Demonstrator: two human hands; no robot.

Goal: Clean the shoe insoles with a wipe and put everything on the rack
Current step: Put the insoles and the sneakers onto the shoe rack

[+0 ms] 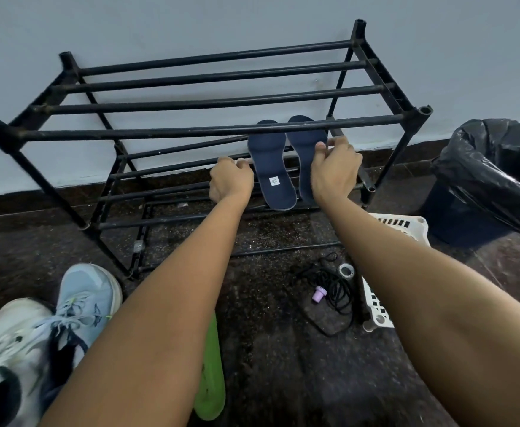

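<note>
Frankly, a good deal is covered. My right forearm hides most of the white basket (402,224) on the floor, so I cannot see what it holds. The bin (496,180) to the right, lined with a black bag, is cut off by the frame edge, and its inside is too dark to read. My left forearm lies across a green insole (211,383) on the floor. Beside it, at the lower left, are a light blue sneaker (89,294) and a white sneaker (15,346), the white one partly out of frame. A tangled black cord (334,288) lies on the floor near the basket.

The two dark blue insoles lie side by side on the bars of the middle shelf of the black rack (215,103), toes towards the wall. The top front bar (160,131) crosses their toe ends. The labelled insole (268,155) has a small white tag near its heel. The second insole (306,140) is hidden along its outer side and heel by my right hand (335,169), whose thumb and fingertips pinch its edge. My left hand (231,181) is curled just beside the labelled insole. I cannot tell whether it grips the shelf bar or the insole's edge.
</note>
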